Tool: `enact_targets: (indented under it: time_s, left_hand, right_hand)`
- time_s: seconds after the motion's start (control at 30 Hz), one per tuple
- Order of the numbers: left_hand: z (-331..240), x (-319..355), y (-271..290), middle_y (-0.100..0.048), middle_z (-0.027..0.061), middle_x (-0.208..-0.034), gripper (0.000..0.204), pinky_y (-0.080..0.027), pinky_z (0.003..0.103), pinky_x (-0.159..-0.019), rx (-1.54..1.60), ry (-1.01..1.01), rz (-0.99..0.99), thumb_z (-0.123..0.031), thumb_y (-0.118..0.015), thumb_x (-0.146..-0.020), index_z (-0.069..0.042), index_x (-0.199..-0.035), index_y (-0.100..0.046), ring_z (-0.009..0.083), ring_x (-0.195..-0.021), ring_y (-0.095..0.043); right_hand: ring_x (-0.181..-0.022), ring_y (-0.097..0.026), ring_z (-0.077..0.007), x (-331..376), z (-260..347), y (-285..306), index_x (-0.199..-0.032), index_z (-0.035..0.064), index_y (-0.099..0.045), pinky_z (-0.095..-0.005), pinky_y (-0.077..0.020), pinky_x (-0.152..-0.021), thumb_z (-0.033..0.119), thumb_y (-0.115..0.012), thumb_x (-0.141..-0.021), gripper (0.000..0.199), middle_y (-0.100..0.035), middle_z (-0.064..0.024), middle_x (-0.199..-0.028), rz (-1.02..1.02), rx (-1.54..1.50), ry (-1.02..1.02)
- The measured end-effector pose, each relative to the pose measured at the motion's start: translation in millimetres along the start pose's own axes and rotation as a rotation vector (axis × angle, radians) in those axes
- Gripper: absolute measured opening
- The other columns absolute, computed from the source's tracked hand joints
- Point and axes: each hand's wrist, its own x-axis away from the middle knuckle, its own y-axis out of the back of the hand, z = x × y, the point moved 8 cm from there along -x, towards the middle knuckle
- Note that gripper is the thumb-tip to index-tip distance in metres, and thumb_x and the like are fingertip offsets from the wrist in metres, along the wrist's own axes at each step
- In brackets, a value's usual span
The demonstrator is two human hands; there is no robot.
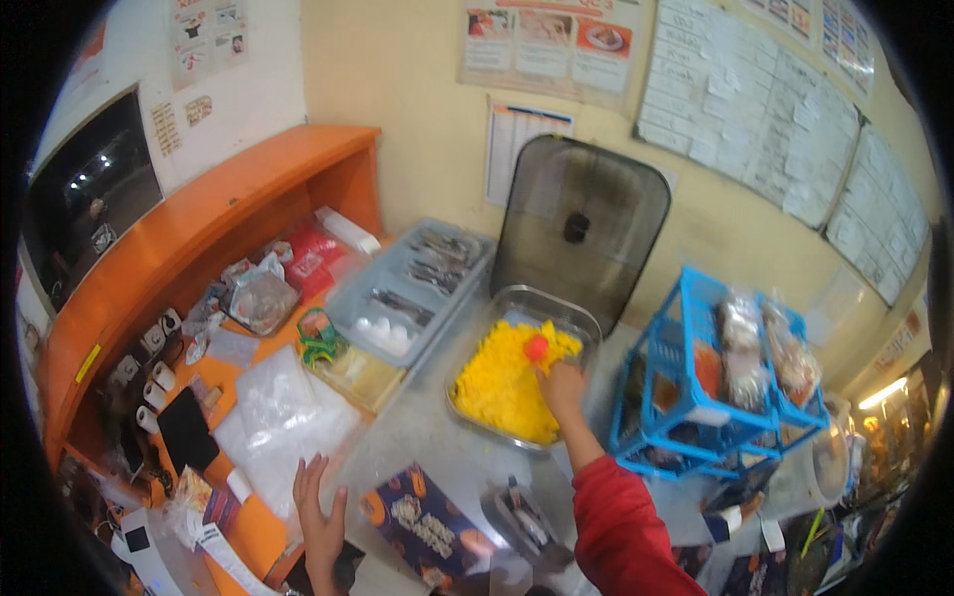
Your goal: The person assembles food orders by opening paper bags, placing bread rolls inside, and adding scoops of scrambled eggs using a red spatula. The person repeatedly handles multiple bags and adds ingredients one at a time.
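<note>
My right hand (564,385), its red-sleeved arm stretched forward, is over a metal tray (553,307) filled with yellow rice (502,382). The fingers are closed at the handle end of a small red-orange thing (537,348), which looks like a scoop and rests at the rice. Its exact shape is blurred. Behind the tray, a large dark see-through lid (586,223) leans upright against the wall. My left hand (320,512) is raised at the lower middle with fingers apart and holds nothing. It is near clear plastic sheets or bags (278,397) and a dark printed box (427,526).
A grey cutlery bin (407,288) stands left of the tray, above a cutting board (360,377). Blue plastic baskets (686,397) holding wrapped packs stand at the right. An orange shelf (229,214) curves along the left, with a black tablet (187,429) near it.
</note>
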Motion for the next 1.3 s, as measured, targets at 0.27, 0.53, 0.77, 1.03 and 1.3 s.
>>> enact_targets:
  time_s: [0.27,0.53,0.77,1.03,1.3]
  left_hand:
    - [48,-69,-68,-0.059,0.0152,-0.121,0.034,-0.036,0.033,-0.102,0.396,0.124,0.175,-0.01,-0.059,-0.088,0.0,-0.12,-0.056,0.0235,-0.119,-0.051]
    - [10,-151,-187,-0.044,0.0161,-0.138,0.065,-0.032,0.035,-0.106,0.275,-0.302,0.624,-0.025,-0.069,-0.082,-0.004,-0.137,-0.04,0.0283,-0.129,-0.041]
    - [12,-150,-265,-0.012,0.0171,-0.154,0.108,-0.015,0.053,-0.111,0.242,-0.471,0.679,-0.042,-0.075,-0.072,-0.009,-0.149,-0.007,0.0321,-0.143,-0.01]
    - [25,-147,-276,-0.01,0.0102,-0.156,0.108,-0.005,0.059,-0.11,0.15,-0.385,0.677,-0.047,-0.072,-0.073,-0.013,-0.15,-0.006,0.0296,-0.144,-0.005]
    - [27,-145,-281,-0.013,0.0076,-0.156,0.104,0.002,0.064,-0.107,-0.017,-0.454,0.592,-0.051,-0.07,-0.073,-0.014,-0.15,-0.01,0.0282,-0.144,-0.006]
  right_hand:
    - [-0.091,-0.063,-0.0279,-45,5,-87,-0.089,0.0093,-0.069,-0.0491,-0.0322,-0.094,0.041,-0.06,-0.082,0.034,-0.068,-0.0108,-0.092,0.057,0.111,-0.076]
    - [-0.074,-0.062,-0.037,-12,47,-16,-0.101,0.0038,-0.051,-0.0476,-0.0488,-0.066,0.024,-0.057,-0.088,0.025,-0.064,-0.0182,-0.081,0.176,-0.2,0.187]
    - [-0.083,-0.061,-0.0361,39,61,0,-0.1,0.0025,-0.053,-0.0468,-0.0479,-0.068,0.025,-0.055,-0.089,0.026,-0.063,-0.0175,-0.086,0.516,-0.074,0.441]
    - [-0.076,-0.061,-0.0242,72,123,-16,-0.099,0.0094,-0.055,-0.0372,-0.0486,-0.058,0.011,-0.052,-0.079,0.021,-0.059,-0.0111,-0.082,0.225,0.22,0.869]
    - [-0.061,-0.063,-0.0284,100,94,-24,-0.089,0.0063,-0.059,-0.0405,-0.0486,-0.052,0.011,-0.051,-0.08,0.013,-0.062,-0.0126,-0.068,0.523,0.105,0.764]
